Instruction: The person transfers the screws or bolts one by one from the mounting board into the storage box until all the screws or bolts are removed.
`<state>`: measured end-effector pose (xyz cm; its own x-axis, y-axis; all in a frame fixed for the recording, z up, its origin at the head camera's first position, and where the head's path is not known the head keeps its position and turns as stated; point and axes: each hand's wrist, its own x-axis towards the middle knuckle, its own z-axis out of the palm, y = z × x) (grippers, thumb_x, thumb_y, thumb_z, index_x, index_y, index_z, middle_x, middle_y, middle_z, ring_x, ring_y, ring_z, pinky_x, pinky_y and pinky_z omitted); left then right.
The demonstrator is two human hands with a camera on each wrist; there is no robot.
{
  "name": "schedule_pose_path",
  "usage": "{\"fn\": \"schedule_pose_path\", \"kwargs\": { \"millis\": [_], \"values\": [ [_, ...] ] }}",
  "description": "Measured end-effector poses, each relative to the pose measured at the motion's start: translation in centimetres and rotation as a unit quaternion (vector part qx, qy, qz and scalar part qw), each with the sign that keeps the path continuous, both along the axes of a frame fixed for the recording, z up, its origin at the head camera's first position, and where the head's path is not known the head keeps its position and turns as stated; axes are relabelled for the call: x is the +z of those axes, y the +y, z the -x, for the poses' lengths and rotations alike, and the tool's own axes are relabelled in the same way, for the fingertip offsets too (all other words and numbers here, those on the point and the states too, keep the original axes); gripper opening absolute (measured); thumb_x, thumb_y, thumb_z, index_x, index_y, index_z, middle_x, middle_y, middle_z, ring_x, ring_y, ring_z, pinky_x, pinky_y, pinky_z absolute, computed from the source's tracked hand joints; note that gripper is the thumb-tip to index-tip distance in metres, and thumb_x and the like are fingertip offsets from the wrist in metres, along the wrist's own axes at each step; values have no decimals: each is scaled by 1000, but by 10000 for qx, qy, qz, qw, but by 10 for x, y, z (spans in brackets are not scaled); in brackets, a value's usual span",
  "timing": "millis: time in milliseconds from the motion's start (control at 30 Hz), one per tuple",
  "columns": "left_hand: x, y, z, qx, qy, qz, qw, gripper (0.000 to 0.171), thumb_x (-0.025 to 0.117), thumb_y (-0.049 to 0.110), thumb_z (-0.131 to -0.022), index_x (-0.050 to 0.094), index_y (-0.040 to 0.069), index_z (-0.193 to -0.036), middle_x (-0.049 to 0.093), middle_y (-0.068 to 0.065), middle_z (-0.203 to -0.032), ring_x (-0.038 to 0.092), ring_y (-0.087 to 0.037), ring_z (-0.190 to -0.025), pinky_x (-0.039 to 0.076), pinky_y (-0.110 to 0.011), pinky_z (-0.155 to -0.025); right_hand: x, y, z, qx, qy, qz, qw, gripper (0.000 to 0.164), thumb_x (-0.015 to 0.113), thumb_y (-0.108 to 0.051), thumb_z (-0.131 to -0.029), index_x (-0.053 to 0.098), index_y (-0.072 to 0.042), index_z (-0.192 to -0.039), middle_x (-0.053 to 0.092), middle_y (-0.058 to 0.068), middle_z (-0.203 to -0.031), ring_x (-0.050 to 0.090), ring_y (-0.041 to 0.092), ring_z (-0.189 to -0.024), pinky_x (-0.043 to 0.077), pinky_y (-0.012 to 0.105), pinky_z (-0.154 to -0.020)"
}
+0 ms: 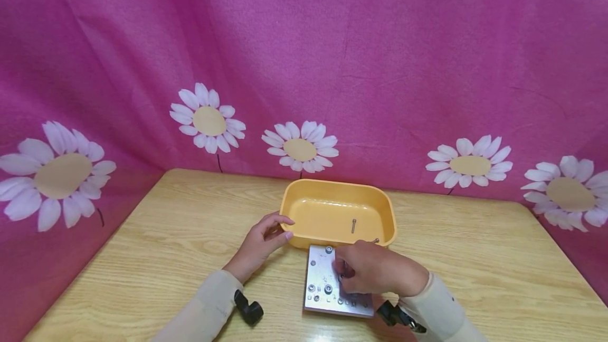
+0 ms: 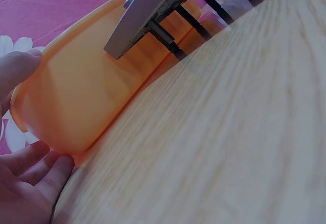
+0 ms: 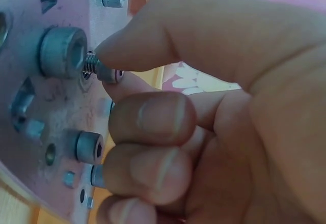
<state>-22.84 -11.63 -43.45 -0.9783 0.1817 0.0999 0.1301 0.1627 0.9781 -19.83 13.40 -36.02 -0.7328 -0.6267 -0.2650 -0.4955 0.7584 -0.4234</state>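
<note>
My left hand [image 1: 256,249] grips the left end of a yellow-orange plastic tub [image 1: 315,220], thumb and fingers at its rim and side. A metal plate [image 1: 320,274] with several socket-head screws stands in front of the tub. In the left wrist view, threaded screw ends [image 2: 191,20] stick out below the plate, toward the table. Over the plate's right half, my right hand [image 1: 377,272] pinches a small socket-head screw [image 3: 107,74] between thumb and index finger. Some thread shows between its head and the plate. A larger screw head [image 3: 63,53] is right beside it.
One loose screw [image 1: 353,226] lies in the tub, and another [image 1: 376,240] shows at its front right, partly hidden. The wooden table [image 1: 475,257] ends at a pink curtain [image 1: 380,67] with printed daisies. Black wrist cameras are strapped over both sleeves.
</note>
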Motion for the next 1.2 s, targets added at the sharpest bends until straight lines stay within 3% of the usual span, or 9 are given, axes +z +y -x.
{"fn": "schedule_pose_path", "kwargs": {
  "millis": [167, 433, 700, 900, 1200],
  "values": [
    [9, 0, -6, -31, -3, 35, 10000, 21, 68, 15, -91, 65, 15, -111, 52, -10, -134, 50, -23, -115, 39, -43, -107, 3, 0, -1, -102, -107, -20, 9999, 17, 74, -18, -81, 60, -21, -90, 55, -7, -69, 50, 8, -62, 42, 24, -57],
    [8, 0, -6, -9, -8, 24, 10000, 21, 68, 16, -91, 65, 16, -112, 51, -12, -136, 49, -23, -115, 39, -43, -107, 5, 2, -1, -49, -128, 73, 9999, 16, 74, -18, -82, 62, -20, -93, 55, -7, -70, 50, 7, -62, 43, 24, -57],
    [-20, -4, 12, -39, 47, 68, 10000, 23, 69, 20, -91, 65, 23, -113, 52, -1, -134, 49, -20, -117, 40, -41, -107, 8, 4, -1, -76, -205, 158, 9996, 16, 74, -17, -82, 62, -20, -94, 54, -6, -70, 50, 8, -64, 42, 24, -58],
    [-21, -5, 13, -41, 53, 146, 9999, 22, 69, 23, -90, 65, 25, -112, 53, 2, -132, 49, -20, -115, 40, -40, -106, 11, 5, -1, -205, -469, 248, 9984, 17, 74, -15, -83, 63, -20, -95, 57, -6, -74, 53, 10, -69, 45, 25, -61],
    [-19, -5, 12, -38, 55, 108, 9999, 22, 70, 22, -90, 65, 24, -112, 53, 1, -131, 49, -19, -115, 41, -41, -106, 7, 4, 2, -112, -342, 127, 9993, 16, 74, -17, -83, 64, -21, -95, 57, -7, -74, 53, 9, -68, 44, 25, -61]
  ]
}}
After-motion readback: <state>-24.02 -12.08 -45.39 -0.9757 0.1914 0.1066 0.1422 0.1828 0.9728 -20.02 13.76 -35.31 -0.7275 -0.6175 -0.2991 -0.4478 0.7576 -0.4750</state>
